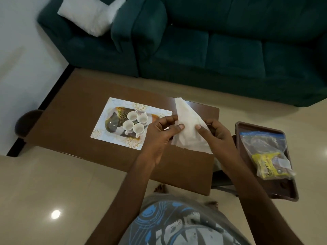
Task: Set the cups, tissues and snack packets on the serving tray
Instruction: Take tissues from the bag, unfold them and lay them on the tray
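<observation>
- Tray (113,105) — patterned, lying flat on the brown table (74,106), so it was ready to receive things.
- Bag of snack packets (265,152) waited on a second, dark tray (247,126) at the right, well apart.
- Tissue (187,128) was pinched between left hand (159,133) and right hand (217,133) just beside the patterned tray, fingers closed on its edges — probably for folding.
- Four cups (135,123) clustered on the patterned tray.

Dim, soft picture; lamp glare on floor (56,214), wide-angle bending at edges
</observation>
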